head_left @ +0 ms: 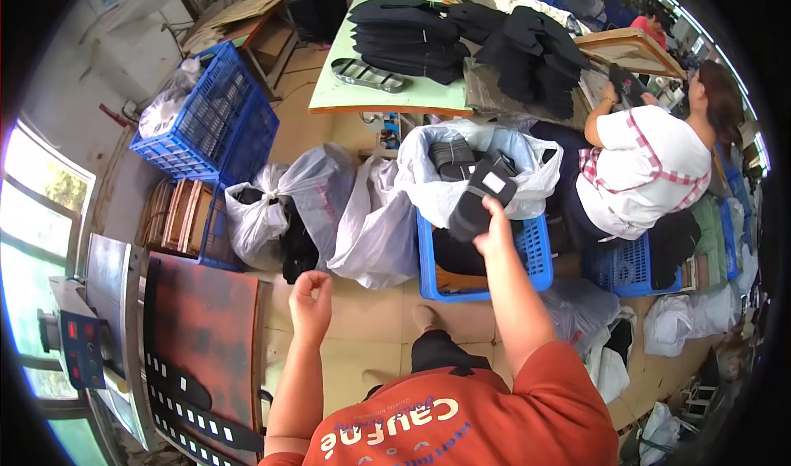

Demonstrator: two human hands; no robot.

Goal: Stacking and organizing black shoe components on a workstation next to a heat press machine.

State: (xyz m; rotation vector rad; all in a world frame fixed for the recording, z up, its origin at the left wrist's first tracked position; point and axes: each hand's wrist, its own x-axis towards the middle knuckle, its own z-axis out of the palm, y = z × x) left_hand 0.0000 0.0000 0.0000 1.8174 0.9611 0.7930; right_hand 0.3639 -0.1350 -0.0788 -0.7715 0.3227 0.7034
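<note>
My right hand (493, 229) grips a stack of black sole-shaped pieces (473, 206) with a white rectangle on top. It is held over the front rim of an opened white plastic bag (424, 186), in which more black stacks (453, 158) lie. The bag rests on a blue plastic crate (537, 256) with dark material inside. My left hand (311, 308) is curled closed in front of my body, with nothing visible in it. It is nearest to a tied plastic bag (255, 227) and a black bundle (298, 243).
On the left are a heat press (82, 342) and a reddish board (206, 301) bearing black pieces with white rectangles. Blue crates (214, 112) stack behind. A pale green table (329, 95) carries piles of black pieces (404, 37). A co-worker (647, 169) works at the right.
</note>
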